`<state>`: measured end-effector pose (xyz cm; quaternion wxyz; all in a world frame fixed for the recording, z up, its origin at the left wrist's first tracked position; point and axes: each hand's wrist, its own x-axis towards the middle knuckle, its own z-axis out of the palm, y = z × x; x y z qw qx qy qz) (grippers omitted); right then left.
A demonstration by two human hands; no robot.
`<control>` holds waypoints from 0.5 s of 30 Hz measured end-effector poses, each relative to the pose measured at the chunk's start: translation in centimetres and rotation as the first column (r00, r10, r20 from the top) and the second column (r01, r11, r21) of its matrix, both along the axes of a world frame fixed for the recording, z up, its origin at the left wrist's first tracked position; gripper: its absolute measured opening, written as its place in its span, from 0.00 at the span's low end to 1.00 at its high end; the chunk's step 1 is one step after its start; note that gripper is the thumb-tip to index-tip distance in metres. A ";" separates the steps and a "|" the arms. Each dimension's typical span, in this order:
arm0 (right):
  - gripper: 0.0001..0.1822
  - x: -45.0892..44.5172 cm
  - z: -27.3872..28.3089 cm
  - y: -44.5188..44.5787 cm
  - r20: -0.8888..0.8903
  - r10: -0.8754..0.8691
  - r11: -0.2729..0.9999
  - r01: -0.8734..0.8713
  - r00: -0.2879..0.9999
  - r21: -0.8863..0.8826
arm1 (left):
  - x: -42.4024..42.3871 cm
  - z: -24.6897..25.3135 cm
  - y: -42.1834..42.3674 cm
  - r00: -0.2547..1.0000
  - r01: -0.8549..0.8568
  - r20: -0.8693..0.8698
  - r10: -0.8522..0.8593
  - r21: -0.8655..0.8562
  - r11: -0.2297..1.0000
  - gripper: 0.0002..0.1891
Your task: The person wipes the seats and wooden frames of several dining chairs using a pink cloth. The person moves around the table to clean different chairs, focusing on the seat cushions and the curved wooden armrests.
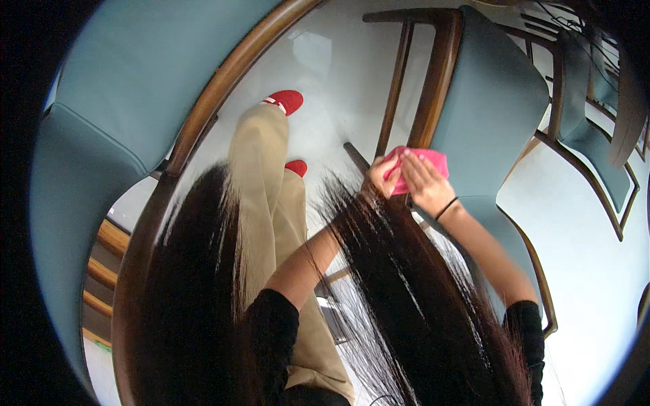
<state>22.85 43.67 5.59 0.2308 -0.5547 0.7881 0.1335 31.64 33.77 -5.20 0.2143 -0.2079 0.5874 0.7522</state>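
A pink cloth (pixel 437 160) is bunched between my hands, against the wooden frame of a chair with a blue-grey padded seat (pixel 482 111). My left hand (pixel 383 175) grips the cloth's near-left edge, its wrist partly hidden by long dark hair. My right hand (pixel 424 182), with a dark band at the wrist, lies over the cloth with its fingers extended and close together. Which part of the chair frame (pixel 434 96) the cloth touches cannot be told. Strands of hair hang across much of the lower view.
A large wooden-framed chair with a blue-grey cushion (pixel 137 66) stands close at the left. More chairs (pixel 584 127) and dark cables (pixel 571 23) are at the upper right. My red shoes (pixel 289 101) rest on the pale, shiny floor (pixel 325 76). A chair leg (pixel 355 155) juts out beside my hands.
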 end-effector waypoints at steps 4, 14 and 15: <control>0.22 -5.1 -0.8 -1.0 -0.086 -0.046 0.992 0.036 0.995 -0.122 | -6.2 -1.1 -0.1 0.953 -0.225 -0.225 0.205 -0.071 0.972 0.17; 0.15 -14.5 -0.9 -2.8 -0.301 -0.119 0.946 0.016 0.946 -0.325 | -18.5 -2.4 -0.1 0.946 -0.289 -0.172 0.275 -0.057 0.956 0.13; 0.16 -14.4 -1.3 -2.4 -0.251 -0.159 0.942 0.071 0.955 -0.327 | -18.1 -2.6 0.4 0.935 -0.313 -0.185 0.301 -0.039 0.949 0.13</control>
